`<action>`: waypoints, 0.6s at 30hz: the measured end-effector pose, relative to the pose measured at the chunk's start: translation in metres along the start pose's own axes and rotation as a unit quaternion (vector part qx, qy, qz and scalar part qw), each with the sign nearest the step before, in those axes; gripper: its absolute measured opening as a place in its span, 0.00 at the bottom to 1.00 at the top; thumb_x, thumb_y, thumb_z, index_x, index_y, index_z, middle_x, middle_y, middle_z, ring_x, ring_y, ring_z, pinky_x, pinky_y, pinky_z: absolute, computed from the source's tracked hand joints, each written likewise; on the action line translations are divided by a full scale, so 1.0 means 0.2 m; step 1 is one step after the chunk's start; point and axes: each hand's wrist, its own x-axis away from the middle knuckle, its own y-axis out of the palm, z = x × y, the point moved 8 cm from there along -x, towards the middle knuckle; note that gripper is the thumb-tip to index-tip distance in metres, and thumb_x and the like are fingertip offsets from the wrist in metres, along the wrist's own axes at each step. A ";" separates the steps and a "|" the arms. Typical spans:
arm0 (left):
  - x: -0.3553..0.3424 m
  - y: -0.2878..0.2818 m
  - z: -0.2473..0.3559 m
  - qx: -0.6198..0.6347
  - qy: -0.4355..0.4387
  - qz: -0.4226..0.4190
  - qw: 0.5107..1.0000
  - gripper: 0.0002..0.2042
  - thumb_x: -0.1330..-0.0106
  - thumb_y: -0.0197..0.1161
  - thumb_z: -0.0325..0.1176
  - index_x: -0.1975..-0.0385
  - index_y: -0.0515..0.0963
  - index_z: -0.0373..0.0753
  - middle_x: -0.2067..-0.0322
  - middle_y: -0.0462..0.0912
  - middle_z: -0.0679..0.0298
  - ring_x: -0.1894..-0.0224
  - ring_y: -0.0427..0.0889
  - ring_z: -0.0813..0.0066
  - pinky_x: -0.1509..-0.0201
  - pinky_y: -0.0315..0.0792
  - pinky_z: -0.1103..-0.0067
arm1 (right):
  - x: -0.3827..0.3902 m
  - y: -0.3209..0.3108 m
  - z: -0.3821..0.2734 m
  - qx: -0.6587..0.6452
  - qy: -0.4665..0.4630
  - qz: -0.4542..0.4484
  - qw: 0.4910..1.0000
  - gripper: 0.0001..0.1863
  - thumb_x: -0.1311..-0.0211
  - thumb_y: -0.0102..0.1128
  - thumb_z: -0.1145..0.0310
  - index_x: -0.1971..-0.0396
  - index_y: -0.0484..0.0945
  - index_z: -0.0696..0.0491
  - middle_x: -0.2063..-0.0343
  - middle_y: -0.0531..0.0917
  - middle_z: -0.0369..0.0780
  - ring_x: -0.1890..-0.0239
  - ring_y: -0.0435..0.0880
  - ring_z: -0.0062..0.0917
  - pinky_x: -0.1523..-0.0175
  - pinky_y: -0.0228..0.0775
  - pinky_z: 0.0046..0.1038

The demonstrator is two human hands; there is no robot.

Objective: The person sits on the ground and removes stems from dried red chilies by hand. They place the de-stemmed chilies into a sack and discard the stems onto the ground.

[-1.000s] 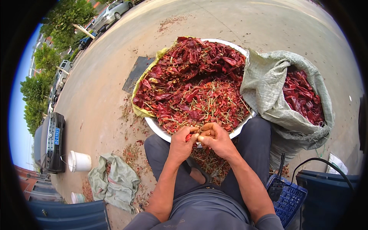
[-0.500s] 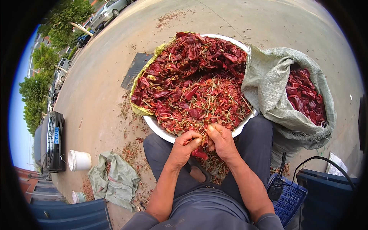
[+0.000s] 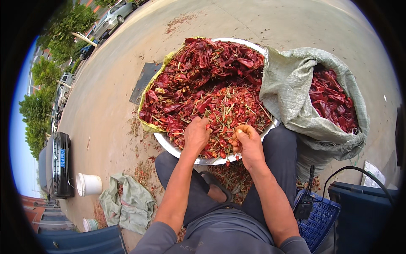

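Note:
Dried red chili peppers (image 3: 177, 95), mixed with stems and seeds, heap in a wide metal basin (image 3: 169, 145) in front of my knees. My left hand (image 3: 197, 133) reaches over the near part of the heap. Its fingers are bent and closed, and their tips are partly hidden. Beside it to the right, my right hand (image 3: 249, 146) is held over the near rim, thumb pressed to curled fingers. Small red bits show just below that hand. What either hand holds, if anything, I cannot make out. A yellow sack edge (image 3: 146, 95) lines the basin's left side.
A pale woven sack (image 3: 287, 84) of red chili pods leans at the basin's right. A blue plastic crate (image 3: 319, 222) stands by my right leg. To the left are an empty-looking sack (image 3: 137, 211), a white bucket (image 3: 89, 185) and a parked car (image 3: 55, 165).
My hands were together, pulling at a red chili piece at the near rim. Now they are apart, the left moved up over the heap, the right slightly right. The chili piece between them is gone.

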 end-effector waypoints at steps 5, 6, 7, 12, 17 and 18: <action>0.10 -0.11 0.02 0.096 0.074 0.101 0.987 0.11 0.48 0.70 0.23 0.67 0.75 0.36 0.68 0.76 0.56 0.62 0.78 0.54 0.59 0.72 0.67 | -0.01 0.01 0.01 0.218 -0.054 -0.018 0.974 0.12 0.32 0.62 0.62 0.68 0.75 0.56 0.79 0.77 0.32 0.79 0.75 0.16 0.73 0.67 0.21; 0.12 -0.13 0.04 0.107 0.084 0.102 0.986 0.11 0.48 0.70 0.23 0.67 0.75 0.36 0.67 0.77 0.56 0.62 0.79 0.54 0.59 0.72 0.67 | -0.01 0.03 0.00 0.273 -0.084 -0.021 0.958 0.14 0.33 0.63 0.61 0.69 0.76 0.56 0.79 0.78 0.31 0.79 0.75 0.16 0.72 0.67 0.22; 0.16 -0.15 0.07 0.117 0.093 0.103 0.983 0.11 0.48 0.69 0.23 0.67 0.75 0.36 0.66 0.78 0.56 0.62 0.80 0.54 0.59 0.73 0.67 | -0.01 0.04 0.00 0.316 -0.100 -0.018 0.943 0.18 0.36 0.67 0.57 0.73 0.76 0.58 0.80 0.80 0.34 0.78 0.77 0.19 0.72 0.69 0.26; 0.32 -0.25 0.25 0.111 0.209 0.117 0.964 0.10 0.48 0.65 0.19 0.67 0.73 0.35 0.68 0.79 0.55 0.63 0.80 0.50 0.61 0.74 0.64 | 0.10 0.18 -0.07 0.490 -0.255 -0.050 0.832 0.18 0.37 0.67 0.56 0.74 0.75 0.56 0.83 0.78 0.43 0.80 0.78 0.35 0.73 0.70 0.34; 0.39 -0.24 0.22 0.166 0.157 0.071 0.971 0.12 0.45 0.66 0.21 0.61 0.76 0.34 0.64 0.80 0.54 0.60 0.81 0.53 0.53 0.76 0.67 | 0.20 0.25 -0.10 0.555 -0.362 -0.099 0.743 0.15 0.34 0.62 0.63 0.78 0.74 0.55 0.84 0.76 0.45 0.81 0.79 0.42 0.76 0.68 0.40; 0.40 -0.25 0.21 0.194 0.138 0.071 0.969 0.13 0.43 0.67 0.23 0.59 0.77 0.34 0.62 0.81 0.54 0.59 0.82 0.55 0.53 0.76 0.68 | 0.21 0.25 -0.10 0.558 -0.367 -0.104 0.737 0.14 0.34 0.62 0.63 0.78 0.74 0.54 0.84 0.76 0.45 0.81 0.79 0.41 0.76 0.68 0.40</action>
